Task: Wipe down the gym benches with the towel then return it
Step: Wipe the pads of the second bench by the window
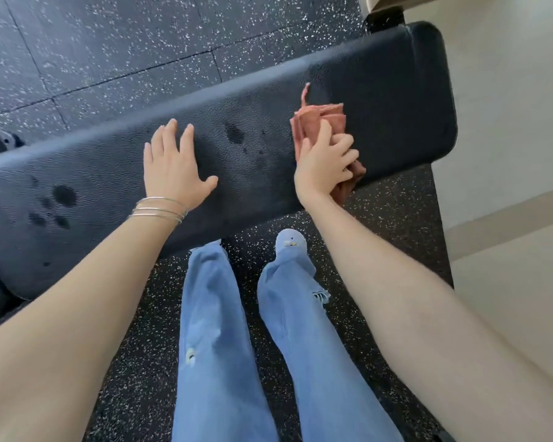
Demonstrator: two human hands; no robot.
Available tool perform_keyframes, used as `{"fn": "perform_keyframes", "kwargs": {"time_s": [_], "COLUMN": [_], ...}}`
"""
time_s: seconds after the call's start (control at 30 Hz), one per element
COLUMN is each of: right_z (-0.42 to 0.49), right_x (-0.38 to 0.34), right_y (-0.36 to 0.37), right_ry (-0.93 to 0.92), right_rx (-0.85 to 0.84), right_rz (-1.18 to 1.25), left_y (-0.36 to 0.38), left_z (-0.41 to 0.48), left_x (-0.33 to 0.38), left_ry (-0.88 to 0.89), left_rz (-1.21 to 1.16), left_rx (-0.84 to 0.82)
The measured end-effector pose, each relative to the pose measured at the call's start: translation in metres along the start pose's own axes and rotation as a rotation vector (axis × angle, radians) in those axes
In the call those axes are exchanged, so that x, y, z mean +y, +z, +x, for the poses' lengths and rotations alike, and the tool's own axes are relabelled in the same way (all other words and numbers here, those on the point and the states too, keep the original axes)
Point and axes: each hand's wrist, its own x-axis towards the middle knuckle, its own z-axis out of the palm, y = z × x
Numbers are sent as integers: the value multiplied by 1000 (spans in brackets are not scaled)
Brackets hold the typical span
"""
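A long black padded gym bench (383,100) runs across the view from lower left to upper right. Dark wet spots show on its pad near the middle and at the left end. My left hand (173,167) lies flat on the pad with straight, spread fingers. My right hand (324,164) grips a bunched pink towel (323,118) and holds it against the pad, right of the middle wet spots. Part of the towel hangs over the bench's near edge under my hand.
The floor (109,43) is black speckled rubber tile. A pale wall (508,122) with a baseboard stands close on the right, just past the bench's end. My legs in blue jeans (211,330) stand in front of the bench.
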Motion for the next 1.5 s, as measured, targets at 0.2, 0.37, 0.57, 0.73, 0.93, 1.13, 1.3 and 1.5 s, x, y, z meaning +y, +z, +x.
{"fn": "perform_keyframes", "kwargs": {"time_s": [0.2,0.37,0.57,0.73,0.93,1.13,1.3,1.5], "right_z": [-48,32,81,7,23,97,39,-4], "right_x": [-26,-6,-48,-89,-86,-100,-141,-162], "right_y": [14,-16,-19,14,10,-18,11,25], "right_ry": [-385,-244,231,-191,-411,228,-88,-388], "right_rx": [-81,-5,46,56,43,50,-12,-118], "right_rz": [-66,-78,-5,-80,-117,-69,-201,-182], "left_y": [-14,-22,-23,-22,-17,-14,-12,-12], "left_z": [26,45,60,69,68,69,65,54], "left_x": [-19,-33,-47,-58,-66,-75,-84,-118], "left_ry": [60,130,187,194,202,220,188,74], "left_rz": [16,33,-15,-51,-69,-89,-133,-106], "left_rx": [-60,-85,-99,-111,-111,-93,-99,-93]}}
